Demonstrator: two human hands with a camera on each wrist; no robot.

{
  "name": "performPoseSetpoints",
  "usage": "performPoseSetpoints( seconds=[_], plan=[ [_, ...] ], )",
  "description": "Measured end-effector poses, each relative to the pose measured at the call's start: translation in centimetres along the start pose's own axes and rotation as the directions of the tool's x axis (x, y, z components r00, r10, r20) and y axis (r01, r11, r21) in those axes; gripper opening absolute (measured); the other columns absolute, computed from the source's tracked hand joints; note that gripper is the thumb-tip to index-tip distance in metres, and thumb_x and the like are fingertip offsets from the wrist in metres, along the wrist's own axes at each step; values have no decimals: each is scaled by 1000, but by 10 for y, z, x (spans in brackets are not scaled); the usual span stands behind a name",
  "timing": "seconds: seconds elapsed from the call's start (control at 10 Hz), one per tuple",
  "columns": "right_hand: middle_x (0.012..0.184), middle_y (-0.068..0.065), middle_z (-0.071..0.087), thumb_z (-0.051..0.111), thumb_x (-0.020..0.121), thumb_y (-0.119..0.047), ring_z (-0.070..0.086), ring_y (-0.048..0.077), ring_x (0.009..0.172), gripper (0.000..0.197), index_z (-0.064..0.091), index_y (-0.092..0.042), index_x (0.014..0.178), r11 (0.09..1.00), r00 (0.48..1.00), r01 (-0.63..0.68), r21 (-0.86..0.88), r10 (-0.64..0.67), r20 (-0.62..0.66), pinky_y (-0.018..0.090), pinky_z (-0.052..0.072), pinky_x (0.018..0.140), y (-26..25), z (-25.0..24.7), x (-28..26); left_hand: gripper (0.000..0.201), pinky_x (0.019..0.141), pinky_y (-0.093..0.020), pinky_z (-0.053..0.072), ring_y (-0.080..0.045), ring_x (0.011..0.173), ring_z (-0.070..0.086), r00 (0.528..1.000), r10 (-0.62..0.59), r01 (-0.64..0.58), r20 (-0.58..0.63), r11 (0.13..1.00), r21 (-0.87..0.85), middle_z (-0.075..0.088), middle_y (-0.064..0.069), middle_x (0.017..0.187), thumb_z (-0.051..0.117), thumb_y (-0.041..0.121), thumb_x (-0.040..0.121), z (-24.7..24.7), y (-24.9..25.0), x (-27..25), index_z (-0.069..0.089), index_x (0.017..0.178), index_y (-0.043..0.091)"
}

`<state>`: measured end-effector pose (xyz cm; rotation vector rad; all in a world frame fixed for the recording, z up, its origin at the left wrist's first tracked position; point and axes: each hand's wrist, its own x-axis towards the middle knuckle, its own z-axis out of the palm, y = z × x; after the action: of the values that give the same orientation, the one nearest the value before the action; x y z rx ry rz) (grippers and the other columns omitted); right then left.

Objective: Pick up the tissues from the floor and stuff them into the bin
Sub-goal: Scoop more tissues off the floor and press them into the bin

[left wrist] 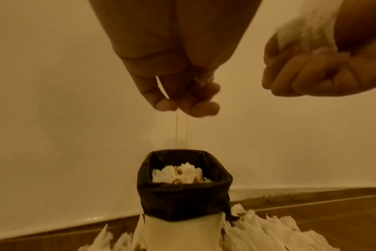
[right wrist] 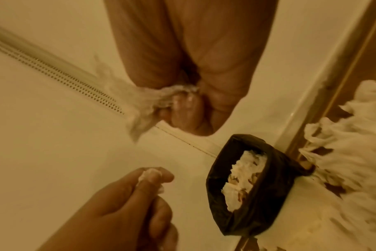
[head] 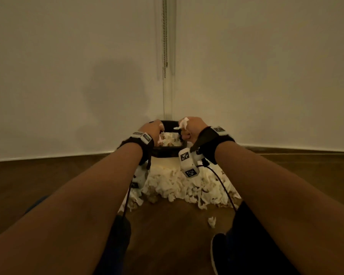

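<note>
A white bin with a black liner (head: 167, 152) stands in the corner, with crumpled tissues (head: 171, 138) filling its mouth. Both hands hover just above it. My right hand (head: 186, 132) grips a white tissue wad (head: 184, 122) in a fist; the right wrist view shows that wad (right wrist: 140, 101) sticking out beside the curled fingers (right wrist: 182, 110). My left hand (head: 157, 132) has curled fingers, and in the right wrist view they pinch a small tissue scrap (right wrist: 149, 173). A large pile of tissues (head: 187, 185) lies on the floor in front of the bin (left wrist: 182, 200).
Two pale walls meet behind the bin, and a blind chain (head: 164, 46) hangs in the corner. Below is a wooden floor (head: 48, 175) with a skirting board. One loose tissue (head: 212, 221) lies nearer me, beside my dark shoe (head: 216, 253).
</note>
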<state>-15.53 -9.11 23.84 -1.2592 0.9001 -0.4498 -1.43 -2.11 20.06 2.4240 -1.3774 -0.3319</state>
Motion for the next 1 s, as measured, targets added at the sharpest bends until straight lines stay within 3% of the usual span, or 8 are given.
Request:
performPoseSetpoints(
  seconds=[0.3, 0.4, 0.5, 0.6, 0.7, 0.8, 0.9, 1.0],
  plan=[
    [46, -1, 46, 31, 98, -39, 44, 10, 36, 35, 34, -18, 71, 991, 990, -122, 48, 125, -57, 22, 31, 45, -6, -3, 59, 33, 83, -41, 33, -28, 88, 51, 992, -94, 100, -88, 993, 61, 53, -8, 94, 20, 36, 97, 4, -27, 44, 44, 106, 14],
    [81, 1, 46, 32, 99, -23, 46, 13, 69, 25, 43, -19, 77, 988, 981, -123, -92, 107, -161, 28, 39, 64, 7, 0, 84, 32, 91, -44, 38, -33, 106, 49, 986, -157, 158, -51, 987, 22, 54, -14, 115, 25, 25, 98, 27, -41, 56, 48, 118, 15],
    [133, 14, 49, 45, 98, -21, 48, 28, 122, 40, 40, -4, 134, 881, 984, -124, -457, 49, -173, 31, 37, 98, 23, 6, 105, 33, 98, -41, 40, -35, 115, 48, 983, -181, 178, -21, 980, -84, 49, -17, 129, 32, 15, 98, 43, -45, 70, 53, 124, 14],
    [139, 19, 46, 47, 97, -19, 46, 32, 127, 43, 44, -1, 135, 974, 966, -183, -133, 154, -208, 35, 40, 102, 47, 4, 129, 34, 100, -31, 41, -31, 116, 50, 985, -164, 153, -46, 972, -179, 42, -18, 134, 42, 4, 95, 54, -43, 85, 56, 124, 10],
    [128, 16, 57, 56, 91, -10, 55, 30, 116, 30, 59, -7, 120, 959, 974, -97, -265, 36, -225, 38, 47, 98, 61, 2, 145, 32, 90, -27, 41, -32, 114, 49, 984, -137, 111, -115, 972, -206, 39, -16, 133, 45, 2, 92, 66, -46, 98, 58, 119, 14],
    [113, 12, 66, 64, 87, -16, 62, 27, 105, 19, 69, -9, 104, 903, 974, -68, -424, -31, -223, 38, 49, 96, 68, -3, 164, 18, 76, -19, 41, -30, 108, 54, 977, -159, 122, -143, 963, -242, 47, -8, 122, 43, 7, 94, 80, -51, 110, 53, 108, 15],
    [101, 15, 69, 58, 91, -20, 64, 28, 100, 23, 71, -2, 95, 786, 981, -48, -617, -80, -178, 36, 52, 89, 76, -1, 181, 28, 87, -28, 42, -30, 107, 53, 993, -109, 102, -49, 986, -132, 47, -10, 125, 43, 14, 97, 87, -54, 118, 66, 113, 15],
    [113, 20, 61, 41, 97, -19, 55, 32, 113, 31, 61, 1, 110, 520, 996, -17, -854, -66, -60, 30, 44, 89, 89, 14, 191, 27, 87, -31, 43, -30, 108, 55, 994, -95, 97, 46, 995, -39, 52, -12, 124, 50, 15, 92, 95, -52, 124, 63, 115, 10]
  ],
)
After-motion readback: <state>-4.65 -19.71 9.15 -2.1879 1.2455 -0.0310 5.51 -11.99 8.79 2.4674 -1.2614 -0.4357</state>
